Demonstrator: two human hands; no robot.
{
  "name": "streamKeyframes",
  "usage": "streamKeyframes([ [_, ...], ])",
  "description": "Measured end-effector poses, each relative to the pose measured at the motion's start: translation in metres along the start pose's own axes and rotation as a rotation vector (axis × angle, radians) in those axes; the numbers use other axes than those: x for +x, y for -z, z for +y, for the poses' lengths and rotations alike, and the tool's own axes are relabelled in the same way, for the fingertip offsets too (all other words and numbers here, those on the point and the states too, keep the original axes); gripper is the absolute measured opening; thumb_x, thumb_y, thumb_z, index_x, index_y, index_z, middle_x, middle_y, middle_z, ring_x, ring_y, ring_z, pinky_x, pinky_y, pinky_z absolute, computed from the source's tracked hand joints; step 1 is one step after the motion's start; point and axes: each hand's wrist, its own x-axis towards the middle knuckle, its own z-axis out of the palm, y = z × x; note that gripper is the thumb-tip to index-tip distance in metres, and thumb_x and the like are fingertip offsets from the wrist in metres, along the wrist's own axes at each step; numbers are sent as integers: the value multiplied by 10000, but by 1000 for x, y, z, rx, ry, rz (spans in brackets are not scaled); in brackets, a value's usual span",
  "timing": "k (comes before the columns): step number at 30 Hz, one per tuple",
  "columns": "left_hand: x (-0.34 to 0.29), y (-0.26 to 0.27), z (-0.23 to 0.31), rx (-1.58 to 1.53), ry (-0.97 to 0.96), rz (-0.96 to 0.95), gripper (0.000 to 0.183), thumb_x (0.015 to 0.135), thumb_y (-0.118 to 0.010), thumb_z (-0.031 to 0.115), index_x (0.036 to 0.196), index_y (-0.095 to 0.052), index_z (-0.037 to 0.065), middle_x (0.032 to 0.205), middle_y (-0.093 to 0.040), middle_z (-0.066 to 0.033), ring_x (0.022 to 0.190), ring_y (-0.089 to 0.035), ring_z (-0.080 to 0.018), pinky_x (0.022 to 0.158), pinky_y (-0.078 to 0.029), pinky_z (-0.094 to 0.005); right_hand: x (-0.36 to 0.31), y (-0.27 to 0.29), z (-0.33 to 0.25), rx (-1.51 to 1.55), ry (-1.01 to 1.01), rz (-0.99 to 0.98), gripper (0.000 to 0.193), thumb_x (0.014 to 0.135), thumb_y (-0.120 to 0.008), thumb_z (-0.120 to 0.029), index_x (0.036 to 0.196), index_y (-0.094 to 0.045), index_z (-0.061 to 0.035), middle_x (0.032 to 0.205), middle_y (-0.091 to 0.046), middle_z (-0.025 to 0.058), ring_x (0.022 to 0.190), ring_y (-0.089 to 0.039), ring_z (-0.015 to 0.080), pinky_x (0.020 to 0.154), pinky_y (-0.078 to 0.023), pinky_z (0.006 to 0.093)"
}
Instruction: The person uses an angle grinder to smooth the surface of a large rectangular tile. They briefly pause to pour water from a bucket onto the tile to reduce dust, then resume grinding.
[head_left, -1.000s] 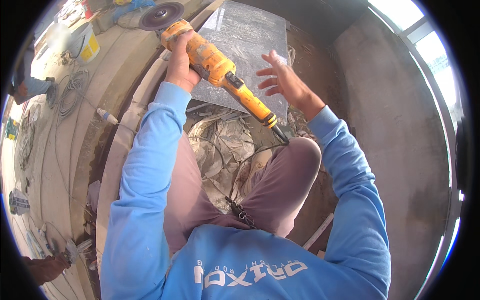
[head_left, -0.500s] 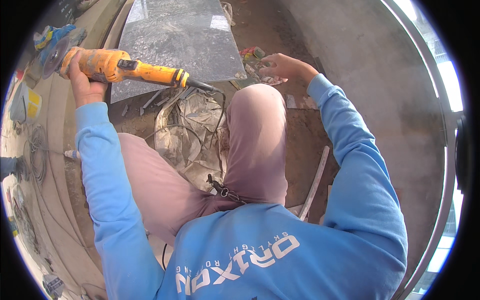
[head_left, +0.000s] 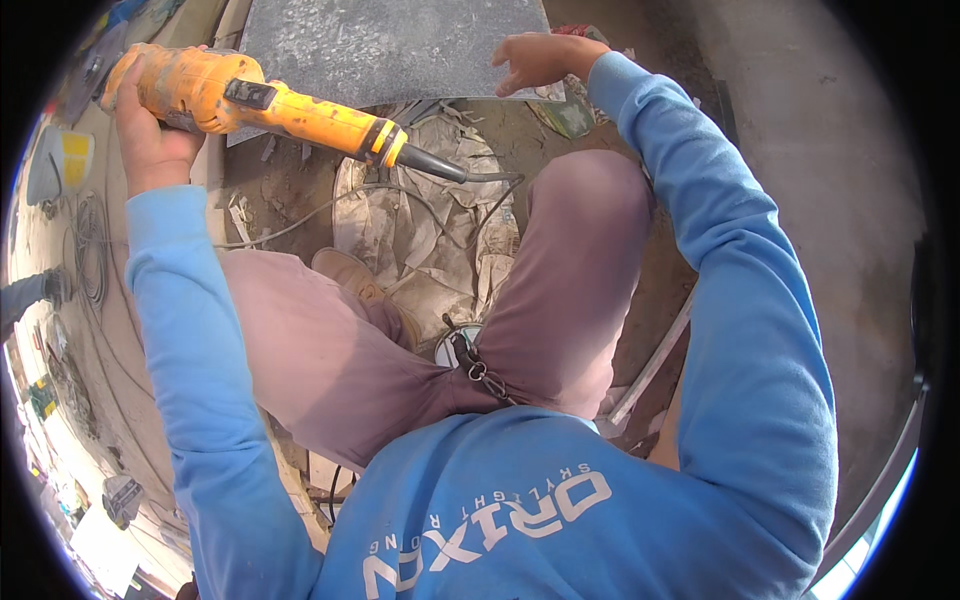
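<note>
My left hand [head_left: 155, 145] is wrapped round the body of a yellow angle grinder [head_left: 215, 92] at the upper left. The grinder's disc [head_left: 85, 78] points left, and its black cord end points right. Beyond it lies a grey speckled stone slab [head_left: 390, 45], partly hidden by the grinder. My right hand [head_left: 540, 62] is at the slab's right near corner, fingers apart and bent toward the slab. Whether they touch it I cannot tell. Nothing shows in that hand.
A crumpled pale sack [head_left: 430, 210] lies between my knees, with the grinder's cord [head_left: 330, 205] running across it. To the left are a bucket [head_left: 58, 165] and a coiled cable [head_left: 92, 250]. A pale strip [head_left: 650, 365] leans by my right thigh. A concrete wall [head_left: 830, 200] stands right.
My view has shifted, and the slab now appears higher up. My right hand has moved in toward the slab's near corner. The grinder stays in my left hand and looks closer.
</note>
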Motion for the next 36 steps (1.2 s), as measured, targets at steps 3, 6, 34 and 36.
streamKeyframes([
  [3,22,0,-23,57,55,15,546,921,-582,347,1316,-432,1,1271,-558,-297,1189,-563,-414,1029,-456,-549,20,-15,29,57,-26,-102,637,825,-745,-373,1271,-592,54,1094,-687,241,1037,-661,367,909,-510,426],
  [6,42,8,-34,134,84,37,541,911,-596,339,1297,-445,-10,1253,-562,-307,1177,-566,-420,1026,-458,-553,62,-29,57,56,52,-168,580,821,-731,-413,1174,-646,39,1067,-692,242,1010,-669,358,878,-511,444],
  [34,-64,-9,-112,-16,574,328,618,886,-634,405,1343,-415,50,1175,-586,-176,1083,-590,-333,959,-489,-560,-183,5,-39,791,-381,-536,335,850,-650,-169,1133,-655,9,1021,-700,212,937,-674,365,842,-518,431],
  [36,-76,-8,-116,-16,627,354,629,887,-635,406,1353,-409,50,1183,-582,-178,1081,-590,-332,959,-488,-561,-209,-11,-62,812,-271,-583,366,843,-681,-200,1140,-649,13,1021,-705,190,922,-674,363,830,-520,424],
])
